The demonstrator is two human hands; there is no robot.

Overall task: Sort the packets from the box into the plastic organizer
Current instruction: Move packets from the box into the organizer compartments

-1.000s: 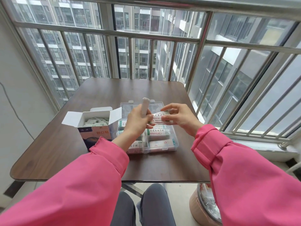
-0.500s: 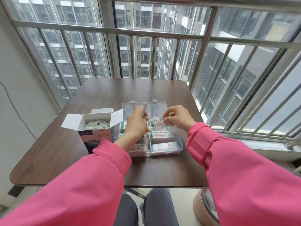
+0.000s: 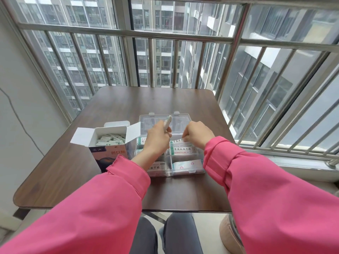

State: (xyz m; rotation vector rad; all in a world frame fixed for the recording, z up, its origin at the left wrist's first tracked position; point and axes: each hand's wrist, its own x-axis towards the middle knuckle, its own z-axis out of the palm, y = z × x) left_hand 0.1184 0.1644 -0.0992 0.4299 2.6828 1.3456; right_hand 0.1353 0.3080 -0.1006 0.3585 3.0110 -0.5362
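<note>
My right hand [image 3: 197, 135] is down over the far right compartment of the plastic organizer [image 3: 187, 171], fingers [image 3: 185, 137] curled and pinching a packet [image 3: 177, 140] right at the compartment's top edge. I'd say this one is going in now, though I can't tell whether it has touched bottom. My left hand [image 3: 158, 139] hovers over the organizer's left side, gripping a small bundle of packets [image 3: 167, 122] that sticks up between thumb and fingers, so there's more stock ready to feed across.

Progress check: the organizer sits open on the desk [image 3: 64, 171], lid tipped back toward the window. The middle right compartment already holds a labelled packet [image 3: 182, 149], the near right one has a pale packet [image 3: 185, 165] lying flat, and I can see printed packets in the left column too, partly hidden under my wrist. So several compartments are stocked, as far as I can see.

What's left: plenty. The box [image 3: 110, 151] stands just beside the organizer's left wall, flaps open, and a good heap of packets in the box [image 3: 111, 139] shows inside. By my reckoning I'm somewhere mid-task: this packet to seat, the bundle in my left hand to hand over, then back to the box.
</note>
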